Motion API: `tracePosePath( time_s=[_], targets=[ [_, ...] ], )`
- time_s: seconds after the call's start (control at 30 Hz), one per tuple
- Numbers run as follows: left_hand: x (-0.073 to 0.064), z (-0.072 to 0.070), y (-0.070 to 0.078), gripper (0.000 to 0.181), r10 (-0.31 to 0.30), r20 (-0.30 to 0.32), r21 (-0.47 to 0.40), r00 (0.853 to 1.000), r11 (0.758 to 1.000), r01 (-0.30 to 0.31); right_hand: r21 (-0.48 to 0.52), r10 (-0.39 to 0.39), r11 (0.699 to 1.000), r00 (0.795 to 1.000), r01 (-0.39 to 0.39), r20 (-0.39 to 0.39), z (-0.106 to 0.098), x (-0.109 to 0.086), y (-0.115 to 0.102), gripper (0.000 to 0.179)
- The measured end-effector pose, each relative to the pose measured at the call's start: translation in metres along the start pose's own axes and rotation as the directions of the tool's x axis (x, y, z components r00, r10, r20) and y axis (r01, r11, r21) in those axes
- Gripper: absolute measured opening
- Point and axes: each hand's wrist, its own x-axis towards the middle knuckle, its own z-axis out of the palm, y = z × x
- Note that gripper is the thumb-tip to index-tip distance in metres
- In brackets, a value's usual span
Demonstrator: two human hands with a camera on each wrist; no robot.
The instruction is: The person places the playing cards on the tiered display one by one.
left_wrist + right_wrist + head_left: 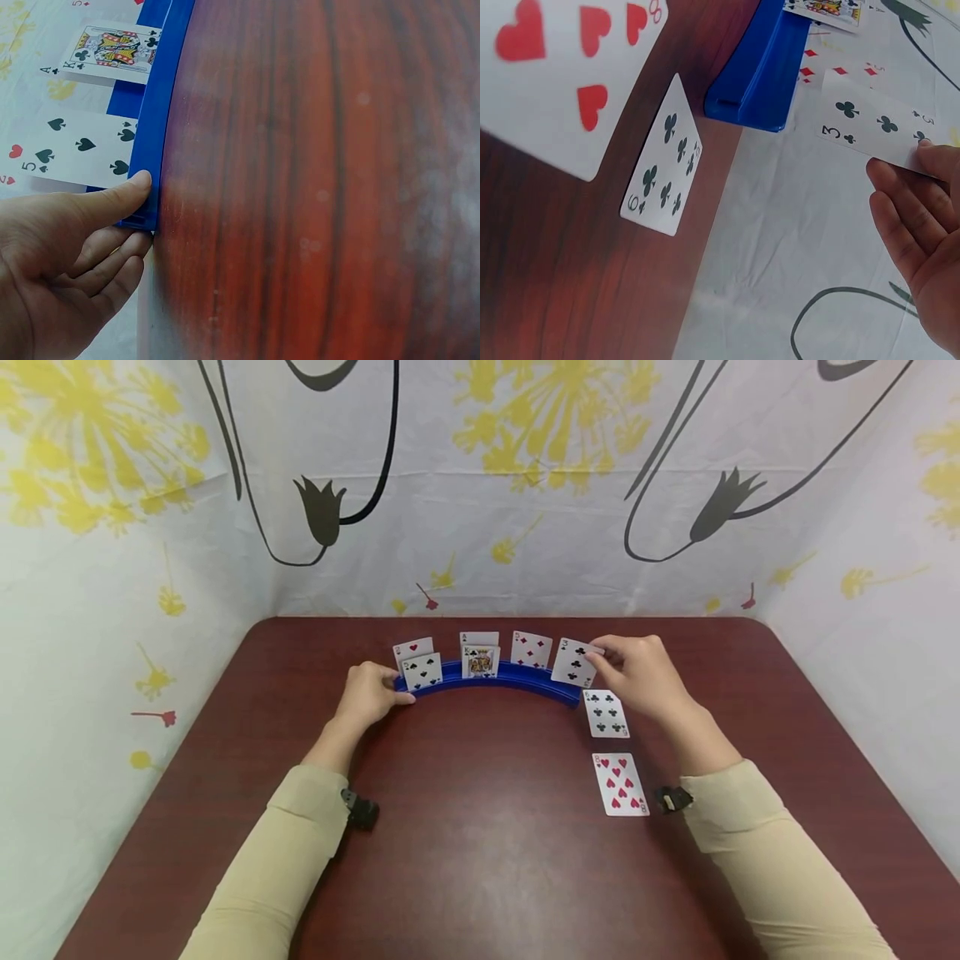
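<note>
My left hand grips the left end of a curved blue card holder, thumb on its front edge in the left wrist view. In my right hand, thumb and fingers pinch the three of clubs by one edge; it is tilted, over the holder's right end in the head view. Upright in the holder stand the five of spades before a two of hearts, the king of clubs before a mostly hidden ace, and the five of diamonds.
The six of clubs lies face up on the dark red table, close to the holder's right end. Nearer me is the eight of hearts, also face up. A patterned white cloth hangs behind the table's far edge.
</note>
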Motion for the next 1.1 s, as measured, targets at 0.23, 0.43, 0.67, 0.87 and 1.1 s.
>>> tracePosePath(
  time_s=[0.23,0.43,0.67,0.87,1.1],
  targets=[
    [-0.001,0.001,-0.001,0.048,-0.009,0.004,-0.017,1.000,1.000,0.010,0.001,-0.009,1.000,1.000,0.009,0.015,0.007,0.005,-0.005,0.010],
    [-0.001,0.001,0.000,0.049,-0.015,0.009,-0.017,1.000,1.000,0.015,-0.016,-0.028,0.999,1.000,0.028,0.008,0.014,0.008,-0.008,0.009],
    [0.000,0.001,-0.001,0.048,-0.007,0.006,-0.012,1.000,1.000,0.007,-0.046,-0.049,0.998,0.999,0.050,0.010,0.018,0.012,-0.011,0.010],
    [0.000,0.002,-0.001,0.048,-0.011,0.006,-0.020,1.000,1.000,0.011,-0.045,-0.038,0.998,0.999,0.040,0.037,0.024,0.014,-0.013,0.011],
    [0.001,0.002,-0.001,0.049,-0.007,0.001,-0.010,1.000,1.000,0.007,-0.037,-0.040,0.998,0.998,0.042,0.040,0.033,0.018,-0.015,0.013]
  ],
)
